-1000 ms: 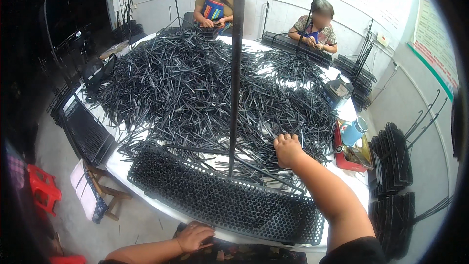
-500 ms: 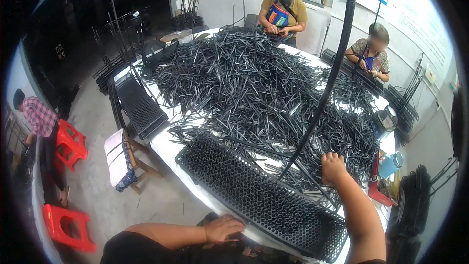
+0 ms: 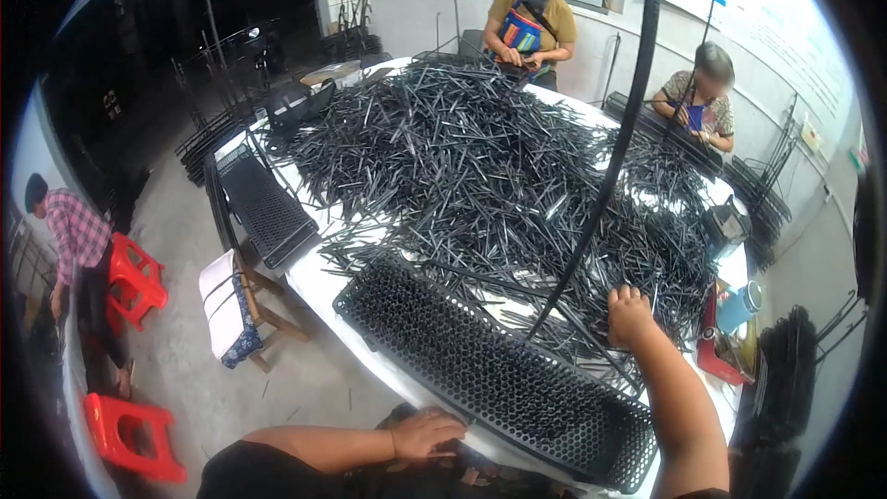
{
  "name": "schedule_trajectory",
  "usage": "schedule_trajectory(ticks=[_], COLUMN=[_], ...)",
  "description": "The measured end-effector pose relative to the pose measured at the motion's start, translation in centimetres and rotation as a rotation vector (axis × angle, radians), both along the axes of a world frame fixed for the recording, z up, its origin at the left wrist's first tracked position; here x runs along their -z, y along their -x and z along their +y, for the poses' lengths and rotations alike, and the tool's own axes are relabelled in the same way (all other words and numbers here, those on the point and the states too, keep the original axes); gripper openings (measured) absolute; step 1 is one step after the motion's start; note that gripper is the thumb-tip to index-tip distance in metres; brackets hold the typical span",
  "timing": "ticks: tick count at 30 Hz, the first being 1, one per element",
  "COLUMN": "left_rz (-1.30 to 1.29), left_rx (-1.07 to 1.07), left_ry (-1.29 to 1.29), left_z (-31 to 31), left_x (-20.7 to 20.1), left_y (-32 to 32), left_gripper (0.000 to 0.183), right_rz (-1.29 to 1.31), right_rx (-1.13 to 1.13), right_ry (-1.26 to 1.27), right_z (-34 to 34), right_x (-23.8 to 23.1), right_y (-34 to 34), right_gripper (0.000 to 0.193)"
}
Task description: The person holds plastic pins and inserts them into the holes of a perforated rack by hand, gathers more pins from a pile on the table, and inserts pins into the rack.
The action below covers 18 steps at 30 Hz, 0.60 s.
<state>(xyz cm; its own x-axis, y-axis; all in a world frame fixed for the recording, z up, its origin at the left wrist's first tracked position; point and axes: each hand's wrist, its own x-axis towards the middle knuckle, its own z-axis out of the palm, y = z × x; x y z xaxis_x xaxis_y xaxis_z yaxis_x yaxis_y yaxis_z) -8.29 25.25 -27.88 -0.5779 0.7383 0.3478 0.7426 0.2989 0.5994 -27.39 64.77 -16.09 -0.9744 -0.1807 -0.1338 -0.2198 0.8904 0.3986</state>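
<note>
Black sticks (image 3: 517, 176) fill the fisted right hand (image 3: 631, 314); left hand (image 3: 427, 432) lies loosely open by the tray (image 3: 480, 370).

The black perforated tray (image 3: 499, 374) lay across the near edge of the white table (image 3: 319, 285), blocking the way between body and heap. Behind it the pile of black sticks (image 3: 490, 166) covered almost the whole top. A black curved rod (image 3: 610, 157) rose in front of the right hand (image 3: 631, 316). Free floor (image 3: 194, 240) was at the left, near a wooden stool (image 3: 242, 310)
</note>
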Motion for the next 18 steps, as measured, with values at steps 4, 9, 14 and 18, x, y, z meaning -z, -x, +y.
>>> schedule_trajectory(ticks=[4, 9, 14, 18], left_rz=[0.025, 0.01, -0.007, -0.008], left_rx=[0.0, -0.012, 0.002, 0.019], left_ry=[0.008, 0.04, 0.056, 0.02], left_z=[0.3, -0.1, 0.0, -0.1], left_x=[-0.6, 0.0, -0.4, -0.3], left_y=[0.3, 0.2, 0.3, 0.3], left_gripper=[0.04, 0.04, 0.04, 0.04], right_rz=[0.028, 0.031, -0.065, -0.015], right_rx=[0.056, 0.131, 0.24, 0.406], right_ry=[0.094, 0.099, 0.152, 0.339], right_z=[0.9, -1.3, -1.3, -0.2], right_x=[1.0, 0.8, -1.4, -2.4], right_y=[-0.1, -0.5, -1.1, -0.8], right_gripper=[0.05, 0.052, 0.056, 0.057])
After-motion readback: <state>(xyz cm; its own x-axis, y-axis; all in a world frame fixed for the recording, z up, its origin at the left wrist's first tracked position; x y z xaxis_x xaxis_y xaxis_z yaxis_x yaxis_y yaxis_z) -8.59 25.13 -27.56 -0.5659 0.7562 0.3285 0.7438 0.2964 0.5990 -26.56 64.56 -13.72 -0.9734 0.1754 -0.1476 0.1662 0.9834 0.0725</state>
